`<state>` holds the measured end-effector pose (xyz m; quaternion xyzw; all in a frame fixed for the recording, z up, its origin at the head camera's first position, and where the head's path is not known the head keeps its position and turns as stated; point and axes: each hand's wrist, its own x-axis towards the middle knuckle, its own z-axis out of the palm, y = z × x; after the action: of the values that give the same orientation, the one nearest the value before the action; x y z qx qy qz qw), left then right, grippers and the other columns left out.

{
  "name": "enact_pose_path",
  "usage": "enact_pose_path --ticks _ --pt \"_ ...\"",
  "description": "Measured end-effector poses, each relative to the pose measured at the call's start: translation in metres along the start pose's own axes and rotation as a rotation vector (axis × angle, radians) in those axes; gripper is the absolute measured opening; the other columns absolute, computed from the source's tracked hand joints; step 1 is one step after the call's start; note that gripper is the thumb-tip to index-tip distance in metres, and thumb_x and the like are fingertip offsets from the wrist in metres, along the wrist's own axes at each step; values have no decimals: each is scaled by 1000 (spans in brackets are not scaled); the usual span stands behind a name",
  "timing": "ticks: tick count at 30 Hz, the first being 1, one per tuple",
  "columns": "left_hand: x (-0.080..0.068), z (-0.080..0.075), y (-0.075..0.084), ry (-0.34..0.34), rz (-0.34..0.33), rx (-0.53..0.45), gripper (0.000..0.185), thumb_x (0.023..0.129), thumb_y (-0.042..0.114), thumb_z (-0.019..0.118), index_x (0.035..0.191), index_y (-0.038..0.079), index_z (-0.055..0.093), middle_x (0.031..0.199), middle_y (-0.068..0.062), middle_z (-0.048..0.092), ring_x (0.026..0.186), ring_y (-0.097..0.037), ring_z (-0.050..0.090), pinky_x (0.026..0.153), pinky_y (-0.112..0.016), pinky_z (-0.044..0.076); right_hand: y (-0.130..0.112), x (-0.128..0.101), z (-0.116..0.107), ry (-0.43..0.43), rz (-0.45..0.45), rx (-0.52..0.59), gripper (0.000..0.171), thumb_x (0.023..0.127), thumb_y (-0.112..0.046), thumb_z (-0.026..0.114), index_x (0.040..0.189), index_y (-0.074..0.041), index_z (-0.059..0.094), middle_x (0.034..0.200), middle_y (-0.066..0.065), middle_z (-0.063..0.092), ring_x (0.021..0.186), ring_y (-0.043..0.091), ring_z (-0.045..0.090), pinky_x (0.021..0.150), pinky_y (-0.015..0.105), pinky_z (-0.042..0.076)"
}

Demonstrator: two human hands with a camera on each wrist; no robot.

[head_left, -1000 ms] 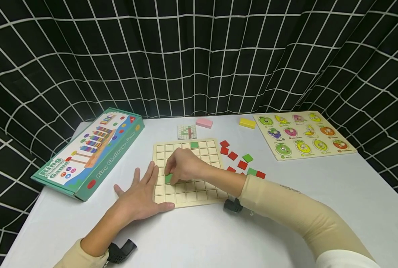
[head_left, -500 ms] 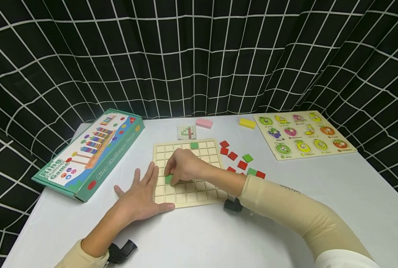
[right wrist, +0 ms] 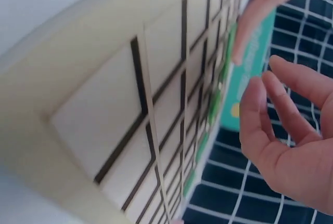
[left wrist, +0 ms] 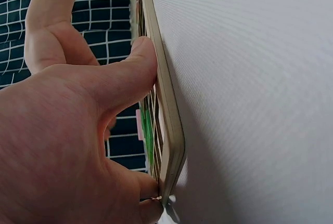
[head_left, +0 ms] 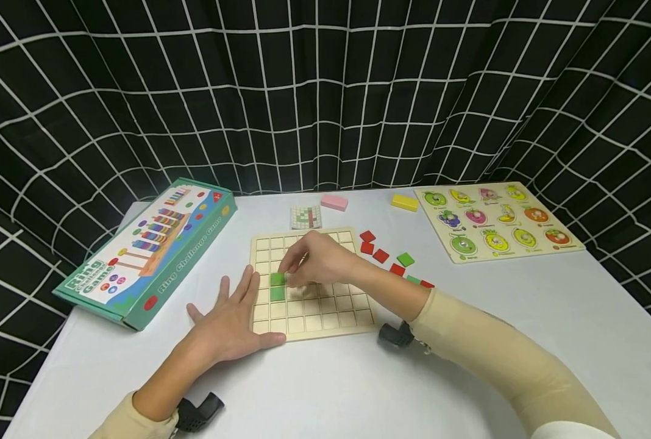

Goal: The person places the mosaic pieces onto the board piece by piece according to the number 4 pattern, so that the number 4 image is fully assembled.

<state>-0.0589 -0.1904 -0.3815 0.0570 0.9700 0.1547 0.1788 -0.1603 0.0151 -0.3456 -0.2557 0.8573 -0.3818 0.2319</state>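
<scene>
two green square tiles sit in my pale wooden grid board; most cells look bare. my right hand hovers above, fingers loose, holding nothing; my left hand lies flat, steadying the edge.

The head view looks forward and down over the white counter. Both wrist views sit very close, skimming the pale wooden grid board, which all three share.
</scene>
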Motion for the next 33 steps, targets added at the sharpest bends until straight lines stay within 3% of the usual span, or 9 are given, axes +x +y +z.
enact_pose_path --ticks 7,12,20,24,28,33 --pt "0 0 0 4 -4 -3 128 79 76 72 168 8 11 177 -9 1 158 -54 1 93 -98 1 12 -19 -26 25 10 65 24 86 -7 83 110 -9 81 96 3 76 84 17 71 77 29 56" --pt "0 -1 1 5 -7 -3 128 79 75 73 168 8 11 177 -9 1 158 -55 1 94 -97 1 27 -34 -48 53 14 76 23 90 -5 78 112 -8 80 113 10 78 98 21 69 87 34 56" --pt "-1 -1 2 7 -6 -4 128 79 74 74 168 7 11 177 -9 1 158 -54 1 94 -97 1 56 -59 -82 87 36 71 22 93 -8 76 113 -16 81 120 13 76 105 24 67 92 41 57" --pt "-1 0 1 11 -6 -4 128 79 74 75 168 7 11 177 -10 2 158 -55 2 93 -98 2 71 -68 -97 95 32 81 24 94 -3 74 116 -10 79 123 17 74 106 28 67 89 42 59" --pt "0 0 1 13 -3 -3 128 78 74 75 168 6 12 177 -11 3 157 -56 2 93 -98 2 84 -77 -109 103 29 92 27 94 1 72 119 -5 77 128 18 72 111 29 67 91 36 57" --pt "0 1 1 16 0 1 129 78 75 74 168 6 12 177 -11 3 157 -56 3 92 -98 3 98 -86 -121 121 46 57 27 92 3 72 118 -3 77 125 16 73 111 29 69 94 37 55"
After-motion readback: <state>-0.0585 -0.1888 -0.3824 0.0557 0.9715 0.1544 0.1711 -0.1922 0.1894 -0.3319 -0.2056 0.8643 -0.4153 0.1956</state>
